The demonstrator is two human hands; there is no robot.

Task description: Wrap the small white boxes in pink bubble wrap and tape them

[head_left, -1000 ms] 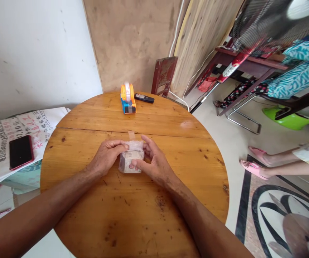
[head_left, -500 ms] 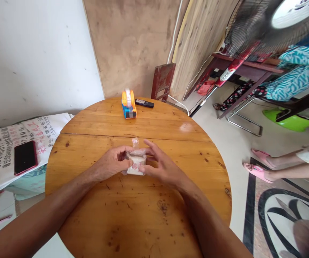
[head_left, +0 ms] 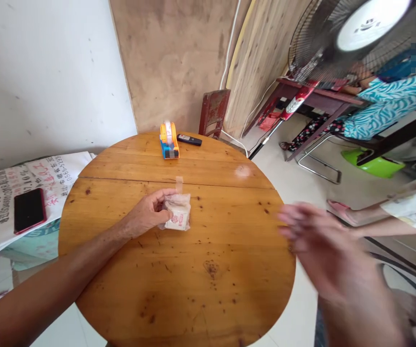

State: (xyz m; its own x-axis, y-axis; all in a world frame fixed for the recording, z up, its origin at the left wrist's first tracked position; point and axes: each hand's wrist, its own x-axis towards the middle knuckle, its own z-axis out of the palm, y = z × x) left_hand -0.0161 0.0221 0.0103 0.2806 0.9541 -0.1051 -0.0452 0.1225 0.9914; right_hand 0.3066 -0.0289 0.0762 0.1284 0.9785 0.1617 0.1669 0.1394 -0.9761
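My left hand (head_left: 153, 209) grips the left side of a small white packet (head_left: 179, 219) with red print, loosely wrapped in clear plastic. A short strip of clear tape (head_left: 179, 185) sticks out from the packet's far side. The packet is at the middle of the round wooden table (head_left: 208, 299). My right hand (head_left: 319, 246) is away from it, over the table's right edge, smeared by motion, and its fingers cannot be made out clearly. Toward the far edge stands an orange and blue tape dispenser (head_left: 169, 140) holding a roll of tape.
A black marker-like object (head_left: 189, 140) lies beside the dispenser. On the left, a phone (head_left: 30, 210) rests on printed white sacking (head_left: 63, 176). A wooden chair (head_left: 214, 113) stands behind the table. To the right are a fan (head_left: 301, 99), a green basin (head_left: 372, 163) and two other people.
My right hand has left the packet and swung far to the right. My left hand still holds the packet. The view has shifted slightly to the right.
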